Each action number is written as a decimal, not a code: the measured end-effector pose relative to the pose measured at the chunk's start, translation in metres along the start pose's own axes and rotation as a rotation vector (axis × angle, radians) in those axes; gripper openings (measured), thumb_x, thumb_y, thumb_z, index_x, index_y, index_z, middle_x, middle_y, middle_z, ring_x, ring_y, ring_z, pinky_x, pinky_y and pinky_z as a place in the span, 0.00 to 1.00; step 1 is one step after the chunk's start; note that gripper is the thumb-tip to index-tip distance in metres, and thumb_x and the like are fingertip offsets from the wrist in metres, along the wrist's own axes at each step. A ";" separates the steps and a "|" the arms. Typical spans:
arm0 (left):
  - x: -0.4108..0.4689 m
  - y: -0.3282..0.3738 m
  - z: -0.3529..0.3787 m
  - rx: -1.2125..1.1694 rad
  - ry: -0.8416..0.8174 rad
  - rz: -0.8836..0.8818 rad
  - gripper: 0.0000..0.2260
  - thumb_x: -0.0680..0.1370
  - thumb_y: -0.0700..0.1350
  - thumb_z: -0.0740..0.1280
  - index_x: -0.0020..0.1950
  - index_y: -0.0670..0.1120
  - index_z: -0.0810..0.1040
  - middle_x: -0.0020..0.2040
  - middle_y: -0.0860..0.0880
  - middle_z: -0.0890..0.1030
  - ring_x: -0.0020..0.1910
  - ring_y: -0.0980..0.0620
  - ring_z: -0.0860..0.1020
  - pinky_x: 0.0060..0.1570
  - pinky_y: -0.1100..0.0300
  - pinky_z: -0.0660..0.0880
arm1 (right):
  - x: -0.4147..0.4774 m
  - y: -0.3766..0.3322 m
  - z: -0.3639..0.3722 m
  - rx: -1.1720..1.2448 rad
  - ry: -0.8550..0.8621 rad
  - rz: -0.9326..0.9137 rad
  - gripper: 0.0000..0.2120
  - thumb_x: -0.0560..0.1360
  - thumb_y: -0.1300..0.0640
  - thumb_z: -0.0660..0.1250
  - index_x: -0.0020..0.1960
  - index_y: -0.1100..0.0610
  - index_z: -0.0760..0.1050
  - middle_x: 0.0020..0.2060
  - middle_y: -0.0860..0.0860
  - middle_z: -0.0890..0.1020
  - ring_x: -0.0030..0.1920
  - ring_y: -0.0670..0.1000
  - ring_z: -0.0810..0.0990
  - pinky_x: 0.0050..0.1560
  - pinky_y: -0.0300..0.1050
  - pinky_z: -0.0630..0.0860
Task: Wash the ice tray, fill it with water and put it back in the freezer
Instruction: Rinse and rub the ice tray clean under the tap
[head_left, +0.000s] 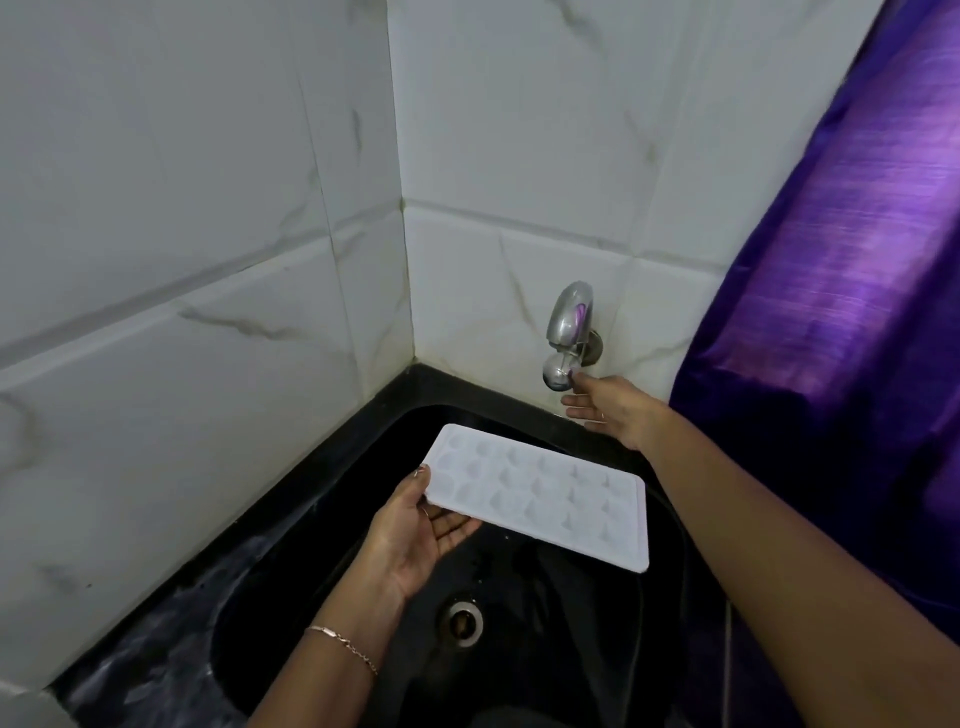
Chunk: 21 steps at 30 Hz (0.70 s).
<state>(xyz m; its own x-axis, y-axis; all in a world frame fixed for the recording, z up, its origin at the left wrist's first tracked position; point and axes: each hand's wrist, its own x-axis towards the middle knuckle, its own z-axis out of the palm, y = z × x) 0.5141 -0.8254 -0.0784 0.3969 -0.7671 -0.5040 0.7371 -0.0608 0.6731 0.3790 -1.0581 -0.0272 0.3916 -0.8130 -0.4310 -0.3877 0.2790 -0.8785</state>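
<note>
Your left hand (415, 535) is pinching the ice tray (540, 501) by its near-left corner, thumb on top and fingers (457, 527) spread underneath, so the whole tray sticks out over the black sink (571, 649), pockets up and pretty much level. Your right hand (608, 408) isn't gripping anything: it's open, with a fingertip just touching the round knob of the tap (569, 332) on the wall.

What I'd watch for: that's a one-corner hold on a long flat tray. Once water hits the far end, the weight will probably tip it down and away from you, and wet plastic could slip right out of a pinch like that. Also, the tray sits a bit left of and below the spout, so opening the tap hard might splash off the rim onto the purple curtain (841, 312) hanging right beside it. Go easy on the knob and get more hand under the middle.

Count: one tray with three rows of pockets (six per row, I think, but they're pale and hard to make out), one tap, one sink with one drain (460, 621), and one bracelet (343, 647) on your left wrist.
</note>
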 end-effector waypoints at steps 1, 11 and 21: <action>0.006 0.000 -0.001 -0.005 0.001 -0.010 0.16 0.83 0.49 0.58 0.67 0.44 0.72 0.54 0.40 0.83 0.52 0.41 0.83 0.46 0.47 0.79 | 0.010 -0.002 0.003 0.060 -0.032 0.019 0.22 0.80 0.43 0.60 0.64 0.59 0.73 0.58 0.54 0.81 0.57 0.52 0.80 0.54 0.47 0.74; 0.035 0.002 -0.001 0.000 -0.027 -0.042 0.16 0.83 0.49 0.59 0.68 0.44 0.71 0.50 0.42 0.85 0.48 0.43 0.84 0.42 0.49 0.81 | 0.041 -0.003 0.013 0.557 -0.092 0.058 0.23 0.76 0.52 0.69 0.65 0.63 0.71 0.55 0.60 0.80 0.48 0.55 0.83 0.45 0.46 0.83; 0.043 0.009 0.007 0.006 -0.067 -0.049 0.17 0.83 0.49 0.59 0.69 0.43 0.71 0.49 0.42 0.85 0.46 0.43 0.85 0.38 0.51 0.82 | 0.041 -0.006 0.018 0.443 0.035 0.052 0.24 0.72 0.49 0.73 0.62 0.61 0.73 0.50 0.59 0.83 0.44 0.53 0.84 0.41 0.41 0.82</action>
<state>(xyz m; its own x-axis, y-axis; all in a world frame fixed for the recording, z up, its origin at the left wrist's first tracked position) 0.5342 -0.8636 -0.0907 0.3227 -0.8041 -0.4993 0.7512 -0.1034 0.6520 0.4125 -1.0837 -0.0433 0.3497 -0.8069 -0.4760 -0.0084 0.5053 -0.8629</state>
